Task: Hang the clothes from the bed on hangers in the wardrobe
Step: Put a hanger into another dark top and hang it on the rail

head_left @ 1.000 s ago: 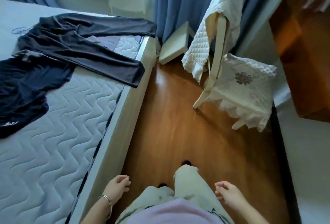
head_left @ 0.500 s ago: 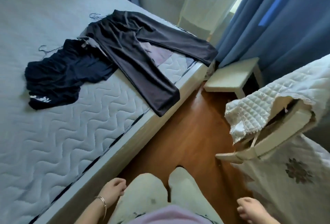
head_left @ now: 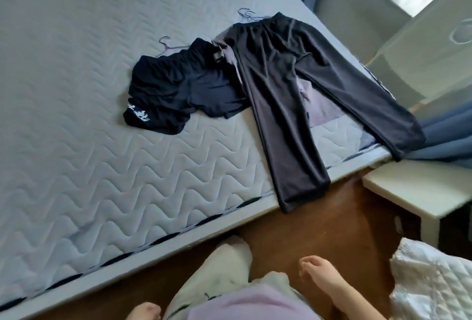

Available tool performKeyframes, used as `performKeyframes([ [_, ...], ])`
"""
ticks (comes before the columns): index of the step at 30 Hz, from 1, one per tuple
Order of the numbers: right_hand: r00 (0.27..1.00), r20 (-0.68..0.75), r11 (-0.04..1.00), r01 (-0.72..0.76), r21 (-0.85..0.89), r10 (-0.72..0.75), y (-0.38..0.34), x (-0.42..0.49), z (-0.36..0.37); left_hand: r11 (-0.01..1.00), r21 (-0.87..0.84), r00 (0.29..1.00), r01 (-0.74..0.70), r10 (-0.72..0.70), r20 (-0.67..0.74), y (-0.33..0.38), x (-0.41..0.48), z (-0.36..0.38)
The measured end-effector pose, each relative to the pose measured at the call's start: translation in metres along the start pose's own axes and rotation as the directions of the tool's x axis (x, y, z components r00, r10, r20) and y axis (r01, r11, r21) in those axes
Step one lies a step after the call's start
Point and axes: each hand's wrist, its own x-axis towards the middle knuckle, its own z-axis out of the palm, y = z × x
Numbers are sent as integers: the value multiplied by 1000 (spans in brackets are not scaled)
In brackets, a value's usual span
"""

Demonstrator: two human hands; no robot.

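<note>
Trousers (head_left: 278, 95) lie waistband away from you, legs splayed over the bed (head_left: 76, 141) edge (right hand (head_left: 319, 273) slack, empty; left hand (head_left: 144, 310) mostly cropped, grip unclear).

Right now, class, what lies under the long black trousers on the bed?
A greyish-lilac garment shows between the legs of the black trousers, and thin hanger hooks poke out past the waistband. How far the garment and hangers extend underneath is covered.

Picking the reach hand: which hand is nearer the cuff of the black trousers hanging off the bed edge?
Right. The right hand hangs over the floor, just short of the cuff of the black trousers. The left hand sits farther off, lower left at the frame's bottom edge.
</note>
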Motion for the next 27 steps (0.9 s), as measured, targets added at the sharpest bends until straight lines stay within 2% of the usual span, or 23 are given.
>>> performKeyframes([
  [2, 999, 44, 998, -3, -66, 6, -30, 13, 5, 996, -85, 1000, 4, -5, -16, 13, 25, -7],
  [4, 998, 52, 997, -21, -81, 25, -61, 27, -1, 987, -155, 993, 40, -22, 113, 65, 3, -26],
  [6, 999, 22, 995, -23, -99, 26, -97, 39, -13, 966, -236, 983, 104, -64, 171, 119, 2, -44],
  [7, 999, 19, 994, -28, -105, 30, -116, 45, -20, 950, -299, 985, 87, -38, 168, 138, 11, -53],
  [12, 999, 33, 979, 8, -205, -1, -231, 86, -39, 889, -448, 988, -91, 137, 71, 233, 40, -102],
  [14, 996, 79, 966, 66, -250, -48, -282, 102, -35, 871, -459, 979, -175, 204, 14, 264, 60, -116],
  [19, 963, 157, 903, 261, -340, -220, -410, 177, -5, 854, -430, 956, -294, 260, -137, 351, 132, -141],
  [22, 910, 174, 786, 412, -461, -375, -490, 247, 20, 872, -266, 902, -412, 347, -259, 410, 212, -150],
  [25, 850, 122, 688, 491, -535, -512, -571, 305, 47, 859, 44, 773, -510, 480, -415, 460, 300, -162],
  [27, 795, 109, 602, 533, -594, -596, -622, 335, 67, 849, 238, 697, -472, 525, -489, 480, 355, -171],
])
